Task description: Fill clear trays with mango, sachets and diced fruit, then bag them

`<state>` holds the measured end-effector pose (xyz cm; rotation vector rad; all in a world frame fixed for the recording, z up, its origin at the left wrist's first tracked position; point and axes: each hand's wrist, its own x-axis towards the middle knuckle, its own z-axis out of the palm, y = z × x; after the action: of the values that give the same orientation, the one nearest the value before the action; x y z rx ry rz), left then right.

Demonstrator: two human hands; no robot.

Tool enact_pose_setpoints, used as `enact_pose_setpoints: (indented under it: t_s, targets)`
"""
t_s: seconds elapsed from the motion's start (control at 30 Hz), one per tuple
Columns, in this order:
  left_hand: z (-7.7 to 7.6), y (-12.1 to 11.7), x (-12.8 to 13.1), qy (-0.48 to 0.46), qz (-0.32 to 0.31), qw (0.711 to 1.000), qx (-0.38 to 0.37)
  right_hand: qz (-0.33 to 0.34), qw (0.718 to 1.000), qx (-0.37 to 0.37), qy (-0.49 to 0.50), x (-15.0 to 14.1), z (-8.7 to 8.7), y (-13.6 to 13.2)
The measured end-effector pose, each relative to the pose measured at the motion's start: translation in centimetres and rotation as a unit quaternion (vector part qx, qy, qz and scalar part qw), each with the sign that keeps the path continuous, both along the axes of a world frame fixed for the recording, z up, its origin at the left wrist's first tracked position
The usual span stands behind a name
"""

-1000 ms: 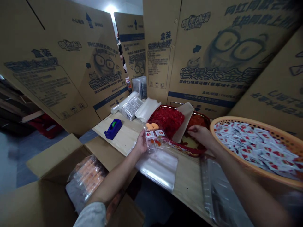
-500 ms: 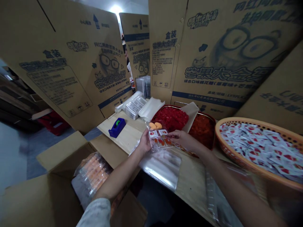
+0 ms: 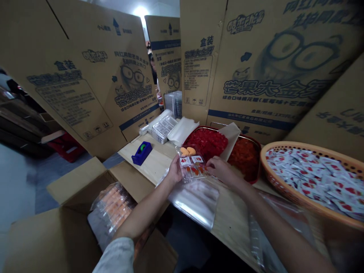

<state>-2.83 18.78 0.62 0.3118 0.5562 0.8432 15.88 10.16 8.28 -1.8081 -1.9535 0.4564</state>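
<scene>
My left hand is closed on the left edge of a clear plastic compartment tray, held over the table. Two orange candies lie in its far end. Two white sachets with red print fill the middle, and red and orange gummies sit in the near compartments. My right hand is at the tray's right edge, fingers pinched together; what they hold, if anything, is hidden. Under the tray lies a stack of clear plastic bags.
Behind stand red gummies and orange gummies in trays. An orange basket of sachets is right. A blue tape dispenser and empty trays are left. An open carton holds packed trays; tall cartons surround the table.
My right hand has shifted slightly right, from over the near compartments to the tray's right edge, its fingers drawn closer together. My left hand keeps its hold on the tray.
</scene>
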Motion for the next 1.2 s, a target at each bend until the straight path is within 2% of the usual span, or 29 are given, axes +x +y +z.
enact_pose_setpoints:
  t_s: [0.07,0.13,0.23,0.37,0.43,0.53,0.6,0.67,0.73,0.87,1.0,1.1,1.2]
  targets:
    - [0.1,-0.1,0.0,0.002,0.001,1.000,0.000,-0.003,1.000,0.010,0.024,-0.2,0.7,0.1]
    - [0.2,-0.1,0.0,0.003,0.003,1.000,0.000,0.021,0.997,0.013,0.067,-1.1,0.9,0.3]
    - [0.2,-0.2,0.1,0.006,0.006,1.000,0.000,0.069,0.991,0.011,0.116,-3.5,0.5,0.7]
    - [0.2,-0.3,0.2,0.013,0.002,1.000,-0.006,0.106,0.988,0.004,0.116,-5.2,-0.2,0.8]
    - [0.3,-0.4,0.2,0.015,-0.002,1.000,-0.007,0.076,0.991,0.016,0.106,-4.2,0.0,0.5]
    - [0.5,-0.3,0.0,0.020,-0.010,1.000,-0.007,-0.043,0.998,0.045,0.020,-0.1,0.7,0.0]
    - [0.5,-0.2,-0.2,0.021,-0.012,1.000,-0.004,-0.141,0.985,0.053,-0.089,3.0,1.0,-0.5]
    - [0.4,-0.1,-0.3,0.020,-0.016,1.000,-0.002,-0.208,0.959,0.042,-0.185,5.5,0.9,-0.8]
    - [0.2,0.1,-0.4,0.020,-0.024,1.000,0.000,-0.217,0.950,-0.008,-0.223,6.9,0.1,-0.8]
    - [-0.2,0.2,-0.3,0.018,-0.035,0.999,0.003,-0.165,0.956,-0.154,-0.189,7.0,-2.6,0.3]
    - [-0.4,0.2,-0.4,0.010,-0.036,0.999,0.002,-0.156,0.953,-0.208,-0.158,6.8,-4.5,1.6]
    - [-0.5,0.2,-0.5,0.009,-0.035,0.999,0.003,-0.169,0.949,-0.219,-0.151,7.5,-4.4,1.4]
    - [-0.7,0.2,-0.7,0.004,-0.050,0.999,0.007,-0.203,0.944,-0.205,-0.161,7.7,-3.3,0.6]
